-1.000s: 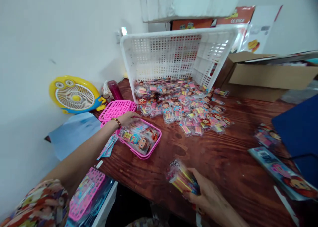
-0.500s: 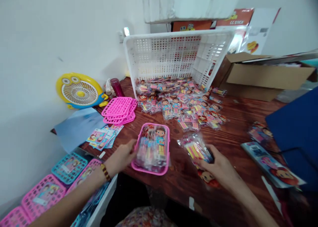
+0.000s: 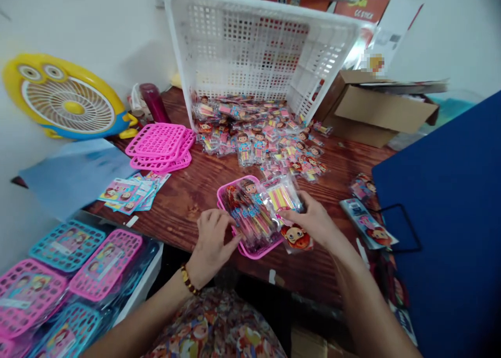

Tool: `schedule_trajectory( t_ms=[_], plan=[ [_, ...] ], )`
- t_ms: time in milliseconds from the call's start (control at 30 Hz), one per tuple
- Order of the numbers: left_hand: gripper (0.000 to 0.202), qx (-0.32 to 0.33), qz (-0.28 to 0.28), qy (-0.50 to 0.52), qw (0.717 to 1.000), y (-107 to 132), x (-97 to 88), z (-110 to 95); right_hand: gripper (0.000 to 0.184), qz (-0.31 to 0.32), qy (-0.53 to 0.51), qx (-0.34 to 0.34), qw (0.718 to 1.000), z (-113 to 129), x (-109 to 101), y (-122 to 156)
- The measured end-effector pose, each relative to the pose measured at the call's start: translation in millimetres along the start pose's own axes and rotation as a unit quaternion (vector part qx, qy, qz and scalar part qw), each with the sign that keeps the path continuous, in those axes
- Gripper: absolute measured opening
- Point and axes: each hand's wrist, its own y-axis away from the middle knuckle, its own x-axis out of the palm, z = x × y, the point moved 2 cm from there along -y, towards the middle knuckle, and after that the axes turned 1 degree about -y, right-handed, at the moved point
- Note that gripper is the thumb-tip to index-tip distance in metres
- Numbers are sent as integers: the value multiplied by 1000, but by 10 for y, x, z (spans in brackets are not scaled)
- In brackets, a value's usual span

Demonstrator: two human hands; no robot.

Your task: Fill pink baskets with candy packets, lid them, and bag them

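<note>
My left hand [image 3: 213, 240] is at the left edge of a small pink plastic basket [image 3: 258, 254], fingers bent over the rim and thumb close to it. Packed in a row inside the basket are several clear cartoon-character packets [image 3: 248, 212] with coloured sticks. My right hand [image 3: 313, 219] pinches a bunch of the same sort of packets [image 3: 279, 195], showing yellow and pink sticks, above the basket's right side. A red-haired cartoon head on one packet hangs below my right fingers. The bunch covers part of the basket's right rim.
A large white crate [image 3: 238, 50] lies on its side, packets [image 3: 270, 144] spilling out. Pink lattice lids [image 3: 158, 141], printed cards [image 3: 131, 193] and a yellow fan [image 3: 72, 99] are at left. Finished-looking baskets [image 3: 105, 264] sit lower left. A cardboard box [image 3: 383, 112] and blue panel [image 3: 442, 222] stand right.
My right hand has brought its packets left, over the basket. The basket is now turned at an angle, with my left hand at its edge. The camera view has shifted.
</note>
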Motion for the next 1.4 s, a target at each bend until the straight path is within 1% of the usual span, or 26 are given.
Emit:
schedule_trajectory(
  t_ms=[100, 200, 300, 433, 533, 600, 667, 767, 833, 900, 1000, 1100, 1167, 1200, 1233, 1300, 1333, 1400],
  plan=[
    [12, 58, 43, -51, 996, -39, 10, -111, 53, 13, -3, 18, 1000, -37, 38, 17],
    [15, 117, 64, -67, 989, -53, -15, -153, 53, 10, -12, 17, 1000, -42, 62, 18],
    [14, 170, 85, -80, 979, -62, -62, -125, 55, 9, -16, 9, 1000, -36, 77, 3],
    [15, 246, 130, -117, 953, -71, -90, -64, 55, 13, -8, 11, 1000, -59, 107, -25],
    [16, 268, 149, -128, 943, -67, -81, -30, 55, 20, -12, 19, 1000, -99, 110, -41],
    [22, 268, 161, -133, 940, -52, -68, -10, 52, 30, -14, 21, 999, -103, 84, -41],
    [26, 261, 164, -131, 942, -24, -57, 16, 50, 27, -12, 16, 999, -55, 39, -29],
    [31, 251, 154, -108, 950, 32, -34, 63, 49, 1, -27, -15, 1000, 139, 27, 2],
    [36, 243, 144, -87, 955, 74, -14, 95, 50, -2, -18, -43, 999, 311, 114, 19],
    [40, 237, 126, -55, 962, 115, -7, 118, 47, 9, 45, -58, 997, 467, 270, 27],
    [40, 220, 59, 32, 973, 150, -52, 125, 45, 29, 160, -53, 985, 618, 509, 31],
    [33, 139, -50, 106, 983, 97, -116, 115, 46, 38, 200, -51, 978, 691, 630, 49],
    [38, 95, -99, 105, 985, 11, -109, 91, 50, 34, 221, -58, 973, 712, 641, 64],
    [44, 89, -106, 94, 986, -42, -82, 74, 54, 32, 232, -64, 970, 714, 631, 67],
    [51, 88, -99, 80, 988, -97, -42, 60, 58, 30, 239, -75, 968, 710, 614, 66],
    [57, 98, -68, 53, 992, -192, 56, 45, 65, 34, 232, -107, 966, 679, 561, 45],
    [57, 103, -55, 42, 992, -225, 101, 47, 64, 38, 220, -123, 967, 650, 525, 24],
    [57, 111, -39, 23, 993, -266, 164, 60, 53, 49, 197, -145, 968, 569, 449, -34]
  ],
)
